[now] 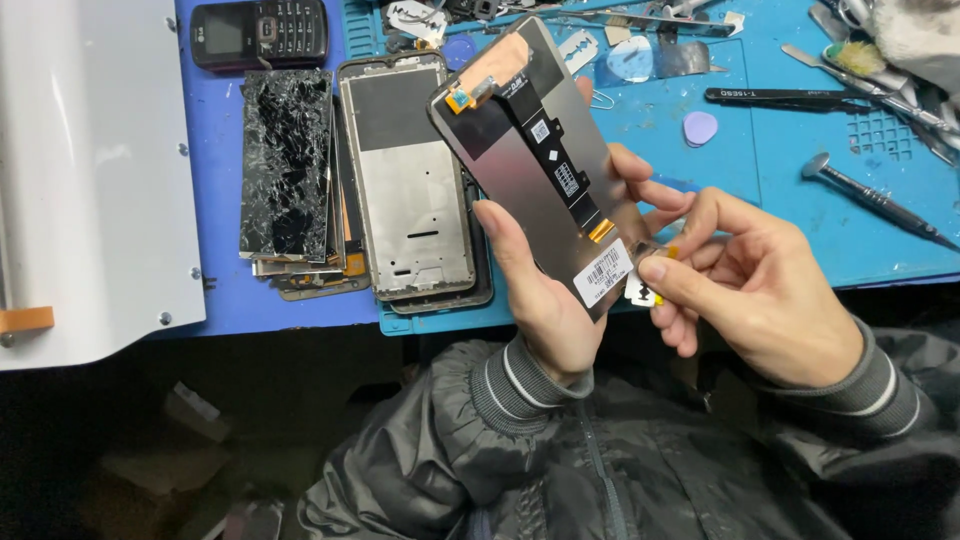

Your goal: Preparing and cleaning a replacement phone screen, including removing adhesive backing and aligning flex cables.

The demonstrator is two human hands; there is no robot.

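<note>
Up front, left hand (545,300) grips phone screen panel (530,160); right hand (760,285) pinches its lower corner tab (641,291).

Screen panel (535,165): you hold a grey back with a black ribbon strip, copper patch and white label.
Broken glass (287,165): black, webbed with pale cracks.
Metal frame (408,180): silver-grey with a dark rim.
Mat (790,150): you work over bright blue.
Old phone (260,33): black.
Your sleeves (520,385): grey with white stripes.
</note>
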